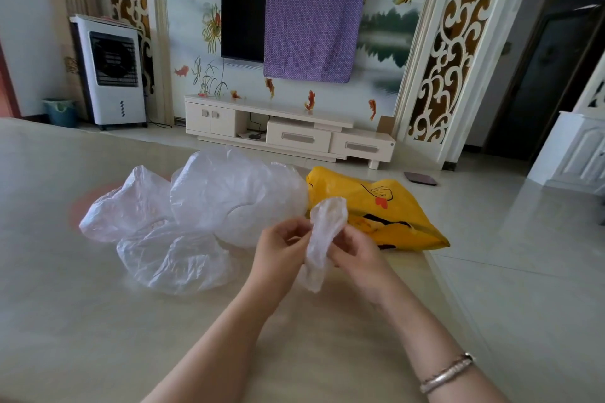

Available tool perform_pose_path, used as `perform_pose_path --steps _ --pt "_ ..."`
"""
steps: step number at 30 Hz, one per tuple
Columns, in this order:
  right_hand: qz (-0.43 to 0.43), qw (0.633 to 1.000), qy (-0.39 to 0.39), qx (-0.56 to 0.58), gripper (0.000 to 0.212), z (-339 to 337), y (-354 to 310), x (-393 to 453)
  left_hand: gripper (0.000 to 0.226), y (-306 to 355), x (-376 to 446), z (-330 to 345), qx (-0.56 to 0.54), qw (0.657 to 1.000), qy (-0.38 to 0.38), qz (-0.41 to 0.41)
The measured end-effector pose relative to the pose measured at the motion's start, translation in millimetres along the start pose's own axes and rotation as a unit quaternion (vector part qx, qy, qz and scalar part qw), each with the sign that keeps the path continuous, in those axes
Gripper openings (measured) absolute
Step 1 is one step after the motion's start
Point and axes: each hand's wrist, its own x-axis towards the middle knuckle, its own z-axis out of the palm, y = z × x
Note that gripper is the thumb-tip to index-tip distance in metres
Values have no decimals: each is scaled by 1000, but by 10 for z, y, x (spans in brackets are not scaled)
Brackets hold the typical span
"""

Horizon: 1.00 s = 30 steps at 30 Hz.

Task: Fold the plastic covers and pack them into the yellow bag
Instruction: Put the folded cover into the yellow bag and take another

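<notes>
Both hands hold one clear plastic cover, bunched into a narrow upright strip above the table. My left hand grips its left side and my right hand pinches its right side. Just behind them lies the yellow bag with red and black print, flat near the table's right edge. Three loose clear covers lie to the left: a large puffed one, a crumpled one at far left, and a flatter one nearest me.
The beige table ends at a right edge just past the yellow bag, with tiled floor beyond. A TV stand, a white air cooler and a small bin stand at the far wall.
</notes>
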Motion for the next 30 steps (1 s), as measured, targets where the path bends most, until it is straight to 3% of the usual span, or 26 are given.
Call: perform_pose_path --steps 2,3,7,10,13,18,21,24,28,30 --pt "-5 999 40 -27 4 12 6 7 10 -34 23 -6 1 1000 28 -6" --pt "0 997 69 -25 10 -10 1 11 12 -50 38 -16 -7 999 52 -11" --pt "44 971 179 151 19 -177 -50 22 15 -49 67 -65 5 992 129 -8" --pt "55 954 211 207 20 -260 -107 -4 13 -91 74 -82 67 988 136 -7" --pt "53 956 197 212 21 -277 -168 -40 12 -93 60 -58 85 990 108 -36" --pt "28 980 135 146 17 -266 -212 -52 27 81 92 -53 -128 982 36 -136" --pt "23 988 83 126 14 -245 -212 -88 38 66 62 -61 -85 979 -33 -180" --pt "35 991 101 86 22 -253 -231 -106 32 14 -23 -64 -31 985 -85 -144" --pt "146 985 59 -75 63 -328 -180 -84 11 7 10 -92 -55 993 -1 -106" --pt "200 975 19 -98 60 -351 -155 -89 2 5 34 -102 -70 993 35 -83"
